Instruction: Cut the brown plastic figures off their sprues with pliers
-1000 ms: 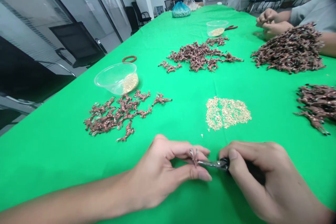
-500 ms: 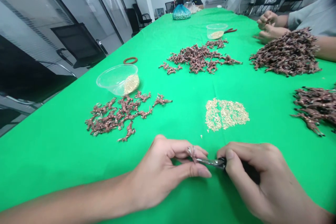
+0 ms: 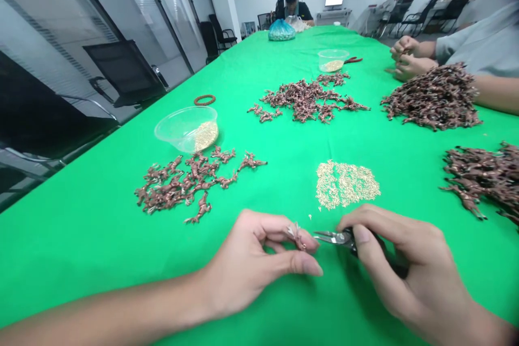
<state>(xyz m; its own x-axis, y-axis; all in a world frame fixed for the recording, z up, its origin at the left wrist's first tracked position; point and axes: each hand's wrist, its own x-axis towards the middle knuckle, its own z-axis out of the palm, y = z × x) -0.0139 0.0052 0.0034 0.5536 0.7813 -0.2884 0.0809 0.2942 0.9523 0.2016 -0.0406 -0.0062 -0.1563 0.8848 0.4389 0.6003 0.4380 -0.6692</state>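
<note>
Far left of your fingers, clear plastic tub (image 3: 186, 130) of gold-coloured bits, loose copper-brown moulded figures (image 3: 178, 186) on green cloth surface (image 3: 81, 265). Your left hand (image 3: 247, 262): fingers pinch small copper-brown figure (image 3: 298, 237). Your right hand (image 3: 401, 265): fingers wrap black-handled steel cutters (image 3: 334, 237), nose slightly open, tips just beside figure. Above right fingers, gold-coloured heap (image 3: 346, 184). Far right, co-worker's hands (image 3: 407, 59).
</note>
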